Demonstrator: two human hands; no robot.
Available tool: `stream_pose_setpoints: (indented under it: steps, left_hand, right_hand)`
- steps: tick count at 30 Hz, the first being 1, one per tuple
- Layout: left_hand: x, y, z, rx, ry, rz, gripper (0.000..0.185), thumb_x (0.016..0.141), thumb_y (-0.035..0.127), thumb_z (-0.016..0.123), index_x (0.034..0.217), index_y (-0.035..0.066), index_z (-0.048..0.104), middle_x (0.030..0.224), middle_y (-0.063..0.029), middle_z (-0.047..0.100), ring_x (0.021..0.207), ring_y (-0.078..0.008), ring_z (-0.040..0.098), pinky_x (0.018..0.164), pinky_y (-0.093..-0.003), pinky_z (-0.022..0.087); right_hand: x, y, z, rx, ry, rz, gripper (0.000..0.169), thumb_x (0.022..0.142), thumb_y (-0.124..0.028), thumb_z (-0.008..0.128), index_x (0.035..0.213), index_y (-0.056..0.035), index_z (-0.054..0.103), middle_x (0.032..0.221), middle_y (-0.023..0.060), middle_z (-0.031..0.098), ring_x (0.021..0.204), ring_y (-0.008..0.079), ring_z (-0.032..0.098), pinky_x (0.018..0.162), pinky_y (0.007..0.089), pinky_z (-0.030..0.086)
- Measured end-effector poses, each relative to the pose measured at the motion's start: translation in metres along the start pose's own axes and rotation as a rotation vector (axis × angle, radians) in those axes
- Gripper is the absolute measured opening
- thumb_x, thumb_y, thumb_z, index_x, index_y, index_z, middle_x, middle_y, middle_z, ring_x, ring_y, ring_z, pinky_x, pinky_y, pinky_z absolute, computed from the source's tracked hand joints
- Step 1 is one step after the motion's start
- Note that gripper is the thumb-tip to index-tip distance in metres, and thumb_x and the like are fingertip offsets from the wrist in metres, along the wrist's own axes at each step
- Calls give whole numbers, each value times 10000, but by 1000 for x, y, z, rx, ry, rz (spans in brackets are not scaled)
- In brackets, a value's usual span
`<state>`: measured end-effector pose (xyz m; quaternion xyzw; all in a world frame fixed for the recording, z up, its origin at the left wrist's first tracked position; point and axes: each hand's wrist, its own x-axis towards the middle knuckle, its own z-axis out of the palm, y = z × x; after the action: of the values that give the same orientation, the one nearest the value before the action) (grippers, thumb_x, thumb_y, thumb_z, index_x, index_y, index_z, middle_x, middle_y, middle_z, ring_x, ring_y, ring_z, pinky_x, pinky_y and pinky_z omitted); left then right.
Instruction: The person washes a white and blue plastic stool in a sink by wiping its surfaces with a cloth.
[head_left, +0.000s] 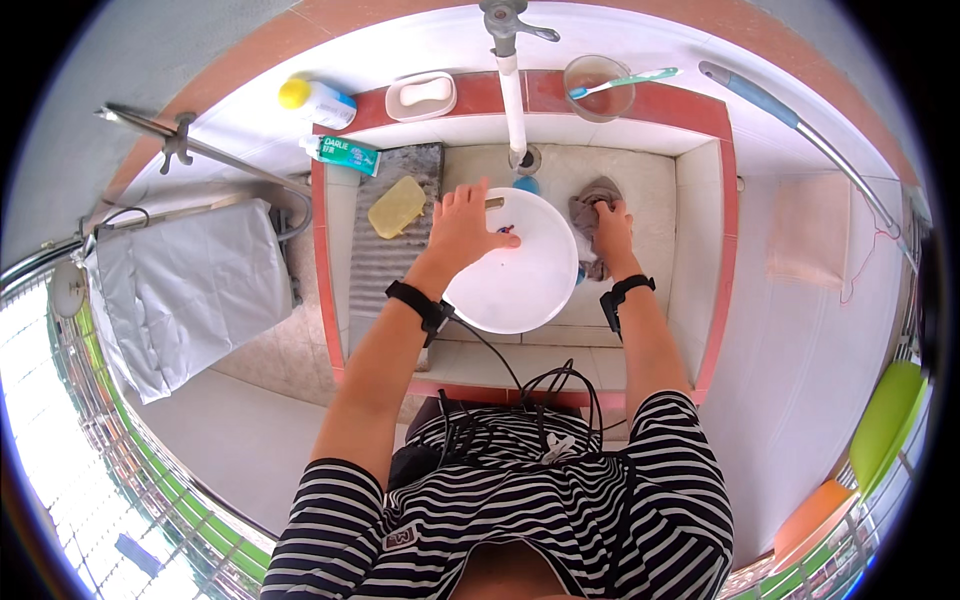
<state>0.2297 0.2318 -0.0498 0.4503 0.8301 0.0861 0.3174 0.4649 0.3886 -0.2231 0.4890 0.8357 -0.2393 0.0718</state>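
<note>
A round white board (517, 289), apparently a plastic cutting board, is inside the tiled sink (651, 206). It has a slot near its far edge and a small coloured mark on its face. My left hand (466, 229) holds it at the far left, thumb lying across the face. Just right of the board, my right hand (616, 232) grips a crumpled grey-brown cloth (587, 204). Bits of a blue object (526, 184) peek out from beneath the board; most of it is hidden.
A faucet pipe (511, 105) comes down over the drain (529, 159). Left in the sink, a yellow soap bar (397, 208) lies on a ridged washboard (390, 255). Toothpaste (345, 154), a soap dish (420, 111), a bottle (319, 103) and a cup with a toothbrush (600, 105) line the rim.
</note>
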Motion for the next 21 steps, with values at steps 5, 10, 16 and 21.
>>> stream_pose_setpoints:
  steps: [5, 10, 16, 21]
  left_hand:
    - [-18, -10, 18, -176, 73, -211, 1057, 656, 538, 830, 1419, -19, 356, 1341, -228, 421, 1299, -392, 371, 1095, -481, 311]
    - [-25, -12, 30, -315, 195, -383, 1017, 665, 539, 834, 1365, -42, 381, 1294, -242, 419, 1270, -399, 356, 1087, -484, 305]
    - [-17, -23, 37, -263, 186, -423, 993, 625, 470, 872, 1347, -18, 398, 1338, -213, 413, 1276, -400, 382, 1058, -467, 361]
    - [-12, -37, 39, -366, 242, -434, 926, 620, 387, 876, 1318, -8, 413, 1319, -211, 418, 1266, -391, 387, 1058, -457, 364]
  right_hand:
    - [-10, -1, -69, 1060, -255, -8, 358, 831, -54, 682, 1177, -29, 595, 1084, 161, 569, 1054, 334, 559, 936, 342, 467]
    - [-75, -41, -117, 776, -93, -404, 419, 789, -110, 746, 1182, -55, 611, 1176, 162, 520, 1098, 340, 526, 929, 387, 469]
    - [-95, -128, -106, 307, 181, -628, 425, 730, -169, 784, 1125, -138, 631, 1165, 114, 533, 1046, 323, 523, 834, 435, 465]
    - [-64, -162, -92, 234, 284, -612, 379, 728, -171, 766, 1072, -158, 608, 1130, 87, 538, 988, 312, 530, 745, 421, 461]
